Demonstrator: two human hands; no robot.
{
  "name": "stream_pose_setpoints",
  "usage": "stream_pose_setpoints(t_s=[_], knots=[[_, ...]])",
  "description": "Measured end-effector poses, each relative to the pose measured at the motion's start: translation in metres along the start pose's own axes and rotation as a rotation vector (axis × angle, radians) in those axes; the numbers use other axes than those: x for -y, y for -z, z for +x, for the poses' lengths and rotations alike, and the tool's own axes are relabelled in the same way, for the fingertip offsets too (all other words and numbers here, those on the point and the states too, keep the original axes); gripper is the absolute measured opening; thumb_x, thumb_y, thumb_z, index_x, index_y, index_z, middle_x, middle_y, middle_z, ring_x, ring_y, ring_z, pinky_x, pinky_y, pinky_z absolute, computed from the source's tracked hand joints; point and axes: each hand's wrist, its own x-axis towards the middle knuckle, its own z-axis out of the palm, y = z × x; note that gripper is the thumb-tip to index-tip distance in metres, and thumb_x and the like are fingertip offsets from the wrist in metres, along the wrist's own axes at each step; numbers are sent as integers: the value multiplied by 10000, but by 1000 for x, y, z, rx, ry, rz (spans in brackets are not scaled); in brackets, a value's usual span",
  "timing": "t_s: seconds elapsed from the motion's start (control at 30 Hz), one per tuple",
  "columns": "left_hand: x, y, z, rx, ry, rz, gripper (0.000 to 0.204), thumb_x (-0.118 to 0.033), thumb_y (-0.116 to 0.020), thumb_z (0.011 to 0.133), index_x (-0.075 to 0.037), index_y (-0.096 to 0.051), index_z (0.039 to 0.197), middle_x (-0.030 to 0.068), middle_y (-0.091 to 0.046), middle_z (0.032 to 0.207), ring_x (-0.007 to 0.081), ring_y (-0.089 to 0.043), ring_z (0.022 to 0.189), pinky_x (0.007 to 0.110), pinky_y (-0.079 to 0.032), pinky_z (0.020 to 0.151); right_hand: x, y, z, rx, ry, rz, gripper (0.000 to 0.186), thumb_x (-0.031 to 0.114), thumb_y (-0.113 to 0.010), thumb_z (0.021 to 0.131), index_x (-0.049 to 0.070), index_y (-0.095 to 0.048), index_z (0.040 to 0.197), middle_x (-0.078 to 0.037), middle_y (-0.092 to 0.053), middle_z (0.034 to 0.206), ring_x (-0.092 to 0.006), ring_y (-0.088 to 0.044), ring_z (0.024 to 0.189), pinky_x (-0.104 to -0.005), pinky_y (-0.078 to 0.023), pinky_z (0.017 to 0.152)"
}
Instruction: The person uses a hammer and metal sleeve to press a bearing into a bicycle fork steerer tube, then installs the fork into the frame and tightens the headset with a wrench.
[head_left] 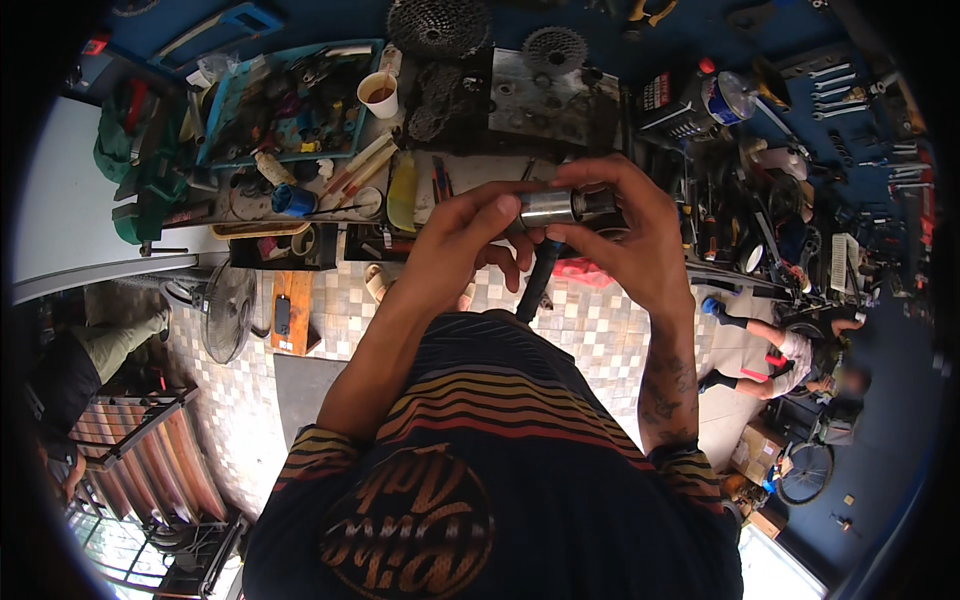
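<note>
Here, the left hand (462,225) grips a smooth, shiny silver metal cylinder (546,208), thumb pressed on its side; the right hand (645,225) curls around its darker, narrower end. Just below both hands slants a black, rod-like handle (540,285). Ahead of them sits a round, toothed metal sprocket stack (555,50); left-forward, a white, tapered cup (378,97).

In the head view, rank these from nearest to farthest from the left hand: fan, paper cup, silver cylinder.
1. Silver cylinder: in the left hand's grasp.
2. Paper cup: up and left.
3. Fan: farther left, lower down.
</note>
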Motion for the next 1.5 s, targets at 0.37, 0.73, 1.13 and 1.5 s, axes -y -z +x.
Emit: stream_pose_setpoints(t_s=[0.37,0.73,1.13,1.5], knots=[[-22,-20,-7,26,-30,69,451,-221,-540,1102,62,-515,1452,127,-673,1073,178,-675,871,312,-622,618,-9,-1,-8,-53,108,170,420,-2,-892,757,24,-717,1138,-111,-699,1178,-227,-673,1144,-359,-544,980],[-34,-28,-15,108,-163,240,419,-172,-530,1104,26,-412,1454,96,-630,1013,116,-631,826,251,-545,584,5,9,-12,-82,213,185,419,-63,-876,746,-12,-706,1126,-150,-692,1167,-246,-682,1130,-358,-561,957],[-33,-21,-21,86,-171,206,339,-198,-502,1121,14,-471,1383,105,-640,996,89,-576,737,230,-471,571,22,11,-9,-106,250,72,410,-4,-910,711,9,-736,1082,-146,-716,1116,-258,-714,1053,-360,-585,886],[-24,-14,-23,86,-122,85,368,-266,-484,1128,-4,-504,1386,120,-661,1012,104,-589,671,238,-472,508,35,13,-15,-124,253,11,428,-10,-906,703,21,-735,1094,-138,-721,1123,-242,-708,1057,-344,-573,876]])
